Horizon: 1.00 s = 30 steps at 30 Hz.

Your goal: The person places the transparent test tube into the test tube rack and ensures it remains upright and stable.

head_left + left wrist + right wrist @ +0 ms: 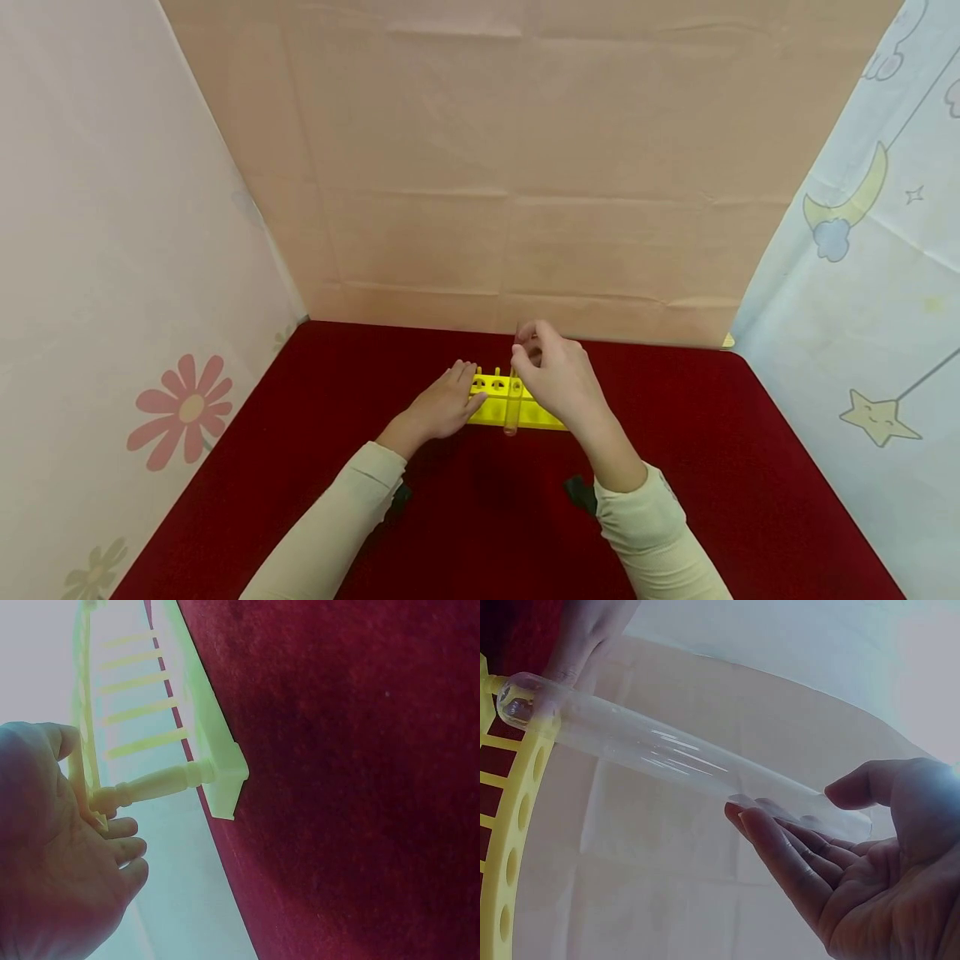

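A yellow test tube rack (pixel 491 412) with round holes along its top stands on the red table. My left hand (pixel 442 404) grips the rack's left end, thumb on one side of the top bar and fingers on the other, as the left wrist view shows. Between the thumb and fingers of my right hand (pixel 564 375) is a clear glass test tube (pixel 667 754), pinched close to its upper end. The tube's rounded bottom points down and overlaps the rack's front in the head view. In the right wrist view, several open holes line the rack's top bar (pixel 514 847).
Red cloth (pixel 480 525) covers the table. Behind it hangs a creased tan sheet (pixel 510 167). A flower-printed sheet (pixel 97 250) closes off the left side, and a sheet with moon and star prints (pixel 885 292) the right.
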Available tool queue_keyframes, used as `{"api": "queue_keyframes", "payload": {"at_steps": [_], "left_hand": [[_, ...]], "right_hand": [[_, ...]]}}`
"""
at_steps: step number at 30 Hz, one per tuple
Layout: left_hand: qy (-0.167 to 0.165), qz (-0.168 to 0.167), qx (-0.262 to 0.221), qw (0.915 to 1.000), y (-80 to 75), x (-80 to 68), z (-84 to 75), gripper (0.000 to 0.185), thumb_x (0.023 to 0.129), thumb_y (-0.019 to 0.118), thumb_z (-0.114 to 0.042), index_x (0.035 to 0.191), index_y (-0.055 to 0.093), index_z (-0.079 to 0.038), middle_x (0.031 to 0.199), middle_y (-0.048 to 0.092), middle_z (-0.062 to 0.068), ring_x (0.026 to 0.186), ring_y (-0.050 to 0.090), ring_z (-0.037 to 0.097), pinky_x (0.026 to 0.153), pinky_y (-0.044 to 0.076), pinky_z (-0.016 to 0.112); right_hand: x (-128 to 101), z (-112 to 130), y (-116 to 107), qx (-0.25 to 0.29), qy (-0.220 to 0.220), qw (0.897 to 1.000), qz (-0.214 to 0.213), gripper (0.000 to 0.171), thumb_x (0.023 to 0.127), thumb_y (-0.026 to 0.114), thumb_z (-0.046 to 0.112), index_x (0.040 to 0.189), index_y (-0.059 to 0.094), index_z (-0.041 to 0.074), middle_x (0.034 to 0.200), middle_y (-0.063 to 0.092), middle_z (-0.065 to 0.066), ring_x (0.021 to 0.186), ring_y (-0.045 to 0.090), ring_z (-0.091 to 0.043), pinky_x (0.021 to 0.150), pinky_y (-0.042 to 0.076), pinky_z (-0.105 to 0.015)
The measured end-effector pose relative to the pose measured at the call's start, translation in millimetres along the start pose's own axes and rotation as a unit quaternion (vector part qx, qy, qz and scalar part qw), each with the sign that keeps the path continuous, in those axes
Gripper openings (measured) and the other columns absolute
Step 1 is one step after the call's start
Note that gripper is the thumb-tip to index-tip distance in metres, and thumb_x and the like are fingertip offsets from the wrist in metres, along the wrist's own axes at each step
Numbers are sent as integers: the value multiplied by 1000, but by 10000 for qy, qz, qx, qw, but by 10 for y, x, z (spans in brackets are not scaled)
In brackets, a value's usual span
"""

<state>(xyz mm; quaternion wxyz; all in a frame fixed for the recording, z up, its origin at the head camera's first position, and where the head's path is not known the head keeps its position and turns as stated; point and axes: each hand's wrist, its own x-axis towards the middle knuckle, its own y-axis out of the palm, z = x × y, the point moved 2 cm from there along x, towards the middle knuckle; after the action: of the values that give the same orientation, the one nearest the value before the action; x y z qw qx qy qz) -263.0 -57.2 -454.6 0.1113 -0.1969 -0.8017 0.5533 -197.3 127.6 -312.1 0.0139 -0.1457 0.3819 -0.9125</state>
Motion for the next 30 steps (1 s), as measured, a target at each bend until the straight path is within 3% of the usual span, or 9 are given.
{"api": "queue_keyframes", "payload": {"at_steps": [14,30], "left_hand": [[21,13,-22,10000,-13,-2,-19,73,107,42,-47,160,23,-1,166,24,18,153,24,32,122,27,46],[45,30,117,9999,-2,9,-21,72,108,39,-48,160,22,-1,165,24,19,153,23,32,122,25,45]], "right_hand": [[78,32,-12,21,-32,10000,-12,19,99,61,23,114,60,11,110,74,-8,92,70,-20,79,57,-40],[143,89,-38,56,-139,9999,-28,18,99,60,23,113,60,11,107,74,-6,91,71,-20,79,57,-41]]}}
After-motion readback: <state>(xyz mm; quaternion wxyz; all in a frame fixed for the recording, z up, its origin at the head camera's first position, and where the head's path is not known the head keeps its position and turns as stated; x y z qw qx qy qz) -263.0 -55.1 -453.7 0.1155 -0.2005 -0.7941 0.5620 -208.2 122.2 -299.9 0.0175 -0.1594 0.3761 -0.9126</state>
